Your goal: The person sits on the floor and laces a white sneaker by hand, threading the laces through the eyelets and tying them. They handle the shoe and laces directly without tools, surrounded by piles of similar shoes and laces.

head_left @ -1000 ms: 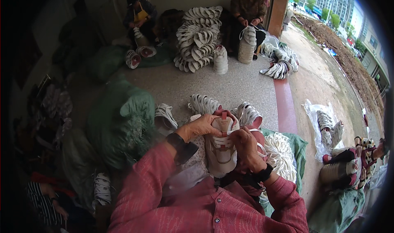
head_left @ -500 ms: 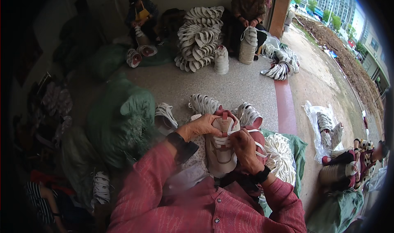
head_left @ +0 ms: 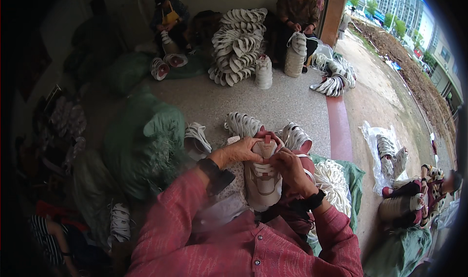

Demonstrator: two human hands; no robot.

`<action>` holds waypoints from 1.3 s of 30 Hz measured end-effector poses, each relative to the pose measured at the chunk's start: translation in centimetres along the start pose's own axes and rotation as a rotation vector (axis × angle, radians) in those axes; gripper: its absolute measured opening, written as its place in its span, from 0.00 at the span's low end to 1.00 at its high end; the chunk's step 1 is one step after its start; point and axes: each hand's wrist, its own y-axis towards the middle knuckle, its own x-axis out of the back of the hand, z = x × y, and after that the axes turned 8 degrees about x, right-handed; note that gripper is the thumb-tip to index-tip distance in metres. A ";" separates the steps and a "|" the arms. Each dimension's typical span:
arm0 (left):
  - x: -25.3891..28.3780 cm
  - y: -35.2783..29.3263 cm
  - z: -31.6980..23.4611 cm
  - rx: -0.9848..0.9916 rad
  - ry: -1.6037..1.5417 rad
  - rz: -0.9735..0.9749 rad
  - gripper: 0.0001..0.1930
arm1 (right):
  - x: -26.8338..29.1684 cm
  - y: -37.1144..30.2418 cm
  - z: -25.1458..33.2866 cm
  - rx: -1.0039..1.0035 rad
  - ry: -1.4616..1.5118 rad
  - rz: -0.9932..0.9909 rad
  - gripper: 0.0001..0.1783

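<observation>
A white and beige shoe upper (head_left: 263, 185) with red lining stands in front of my body, its toe toward me and its tongue at the far end. My left hand (head_left: 240, 151) grips the left side of its opening, the thumb lying near the tongue. At the upper's right eyelets, the fingers of my right hand (head_left: 290, 170) are pinched together on a white shoelace, mostly hidden by the fingertips. Nested white shoe uppers (head_left: 243, 124) lie just beyond, and another row (head_left: 295, 136) sits to their right. Beside my right wrist is a bundle of white shoelaces (head_left: 333, 185).
Green sacks (head_left: 141, 145) bulge at my left. Across the speckled floor (head_left: 292, 104) stands a tall pile of uppers (head_left: 238, 48), with two seated people handling uppers on either side. Another person (head_left: 438, 187) sits at the right, near uppers on clear plastic (head_left: 385, 150).
My right hand has moved slightly up and left, closer to the tongue and my left thumb. The lace loop beside it shows less. My left hand stays on the upper.
</observation>
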 end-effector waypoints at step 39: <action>-1.9 -2.4 0.6 -0.334 0.129 -0.296 0.24 | 3.0 2.7 -0.7 -0.114 0.202 -0.035 0.20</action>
